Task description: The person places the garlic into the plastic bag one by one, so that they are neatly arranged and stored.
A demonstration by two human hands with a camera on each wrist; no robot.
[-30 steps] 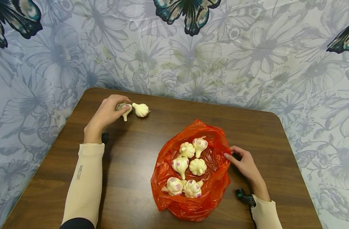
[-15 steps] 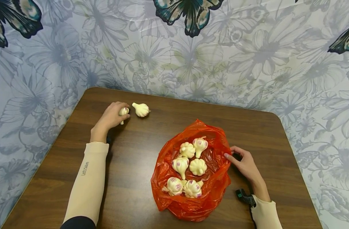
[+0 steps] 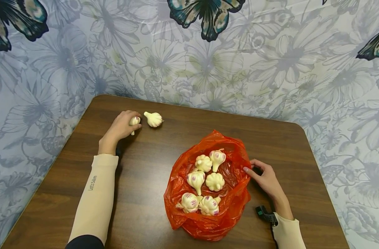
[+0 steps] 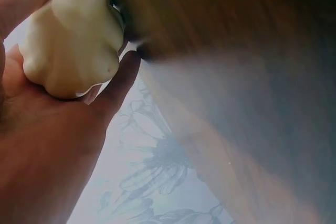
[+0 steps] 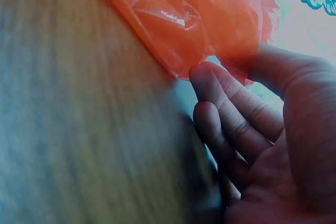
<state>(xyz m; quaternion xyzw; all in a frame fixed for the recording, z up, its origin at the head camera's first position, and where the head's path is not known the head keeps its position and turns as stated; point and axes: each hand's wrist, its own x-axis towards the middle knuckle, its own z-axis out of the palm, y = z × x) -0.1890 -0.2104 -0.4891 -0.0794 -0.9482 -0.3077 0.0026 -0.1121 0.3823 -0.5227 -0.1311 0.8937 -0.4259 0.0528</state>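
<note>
At the back left of the table, my left hand (image 3: 118, 128) grips a garlic bulb (image 3: 134, 121), its fingers curled round it and its stem pointing toward me. The left wrist view shows this pale, lobed bulb (image 4: 71, 45) up close against the palm. A second garlic bulb (image 3: 154, 120) lies just right of that hand, apart from it. Right of centre sits an open red plastic bag (image 3: 208, 230) with several garlic bulbs (image 3: 215, 181) inside. My right hand (image 3: 268, 180) pinches the bag's right edge between thumb and fingers; the thumb shows through the red film (image 5: 178, 14) in the right wrist view.
The brown wooden table (image 3: 139, 193) has rounded back corners. Behind it stands a wall covering (image 3: 183, 76) with grey flowers and teal butterflies. A dark wrist strap with a small device (image 3: 267, 215) sits on the right wrist.
Since a second ago, my left hand has shifted slightly nearer and left with its garlic bulb, away from the second one. Over the last half second it stays put. The right hand has not moved.
</note>
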